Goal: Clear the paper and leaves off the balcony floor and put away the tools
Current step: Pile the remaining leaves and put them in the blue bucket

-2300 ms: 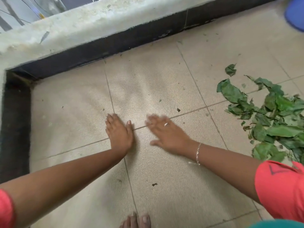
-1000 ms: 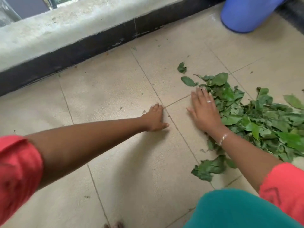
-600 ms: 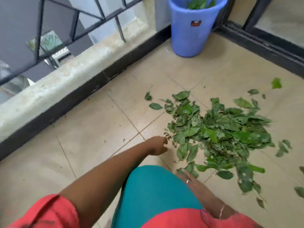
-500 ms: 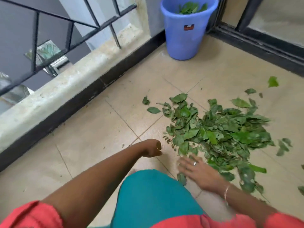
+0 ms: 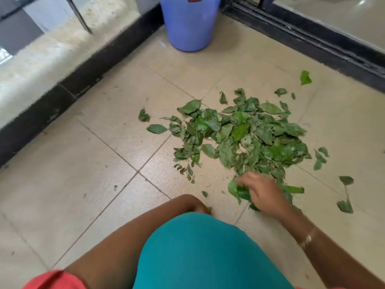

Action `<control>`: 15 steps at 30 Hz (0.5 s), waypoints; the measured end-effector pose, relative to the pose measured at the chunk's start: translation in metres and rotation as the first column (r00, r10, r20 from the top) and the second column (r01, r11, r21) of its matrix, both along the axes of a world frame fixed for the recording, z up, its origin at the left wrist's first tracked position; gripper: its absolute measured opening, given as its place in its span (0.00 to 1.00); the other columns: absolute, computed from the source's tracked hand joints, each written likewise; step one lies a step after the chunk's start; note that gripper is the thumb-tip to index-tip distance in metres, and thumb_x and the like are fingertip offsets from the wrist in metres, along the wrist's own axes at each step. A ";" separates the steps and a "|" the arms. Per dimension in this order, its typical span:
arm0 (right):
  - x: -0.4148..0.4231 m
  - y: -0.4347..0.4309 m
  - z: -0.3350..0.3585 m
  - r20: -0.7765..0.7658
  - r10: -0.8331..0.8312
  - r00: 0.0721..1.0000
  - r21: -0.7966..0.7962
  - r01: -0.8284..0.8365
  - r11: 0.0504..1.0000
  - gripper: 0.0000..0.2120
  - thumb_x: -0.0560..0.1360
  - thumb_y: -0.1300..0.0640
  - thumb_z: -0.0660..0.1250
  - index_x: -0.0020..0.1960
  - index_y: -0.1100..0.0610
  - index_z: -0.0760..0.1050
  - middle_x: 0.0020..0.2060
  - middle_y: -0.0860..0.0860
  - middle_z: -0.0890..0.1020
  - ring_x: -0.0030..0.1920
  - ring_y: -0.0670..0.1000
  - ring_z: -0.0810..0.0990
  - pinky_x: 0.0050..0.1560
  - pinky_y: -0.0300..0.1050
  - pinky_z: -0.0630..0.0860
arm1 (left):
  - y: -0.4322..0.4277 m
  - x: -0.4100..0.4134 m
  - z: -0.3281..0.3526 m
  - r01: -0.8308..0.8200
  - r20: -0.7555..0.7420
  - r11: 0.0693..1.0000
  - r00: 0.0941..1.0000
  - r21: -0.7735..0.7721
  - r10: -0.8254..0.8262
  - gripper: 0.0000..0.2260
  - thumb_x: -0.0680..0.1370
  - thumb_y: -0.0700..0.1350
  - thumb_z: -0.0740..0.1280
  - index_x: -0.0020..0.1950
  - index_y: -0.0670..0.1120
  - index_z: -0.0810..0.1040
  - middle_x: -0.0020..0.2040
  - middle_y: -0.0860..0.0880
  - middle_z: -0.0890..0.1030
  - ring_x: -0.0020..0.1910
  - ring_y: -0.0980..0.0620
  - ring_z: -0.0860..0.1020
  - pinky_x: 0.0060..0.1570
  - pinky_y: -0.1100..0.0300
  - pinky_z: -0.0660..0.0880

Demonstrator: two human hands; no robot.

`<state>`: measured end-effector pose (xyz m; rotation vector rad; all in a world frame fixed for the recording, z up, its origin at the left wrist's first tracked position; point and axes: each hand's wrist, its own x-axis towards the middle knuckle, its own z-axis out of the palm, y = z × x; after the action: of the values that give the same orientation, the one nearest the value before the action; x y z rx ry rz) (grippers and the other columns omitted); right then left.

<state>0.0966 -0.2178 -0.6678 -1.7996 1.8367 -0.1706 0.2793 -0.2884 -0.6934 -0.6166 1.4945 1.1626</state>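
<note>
A pile of green leaves point(image 5: 239, 138) lies on the beige tiled balcony floor point(image 5: 93, 163), right of centre. My right hand point(image 5: 262, 192) is at the pile's near edge, blurred, its fingers curled round a few leaves. My left hand point(image 5: 198, 207) sits low by my teal-clad knee point(image 5: 198, 251), which hides most of it. I cannot tell how its fingers lie. A blue bucket point(image 5: 187, 24) stands in the far corner beyond the pile. No paper or tools show.
Stray leaves lie apart from the pile: one far right near the door track point(image 5: 305, 78), two at the right point(image 5: 345, 192), one at the left point(image 5: 156, 128). A concrete parapet point(image 5: 52, 51) with a black skirting runs along the left. A black sliding-door track point(image 5: 312, 38) borders the far right.
The view swung from the bare corner to the leaf pile and bucket. My right hand went from flat on the leaves to curled round some. My left hand drew back behind my knee.
</note>
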 end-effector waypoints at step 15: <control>-0.063 -0.098 -0.022 0.049 -0.202 0.978 0.053 0.199 0.979 0.29 0.74 0.74 0.54 0.67 0.49 0.69 0.59 0.51 0.73 0.43 0.46 0.76 0.39 0.39 0.75 | -0.062 -0.056 0.019 -0.679 -0.695 0.598 0.668 -0.425 0.265 0.20 0.75 0.32 0.58 0.67 0.42 0.69 0.64 0.42 0.72 0.60 0.45 0.74 0.61 0.50 0.73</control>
<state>0.0340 -0.3161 -0.6902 -1.5608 1.9653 -0.2467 0.2234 -0.3503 -0.6748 -1.3474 2.4172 1.2886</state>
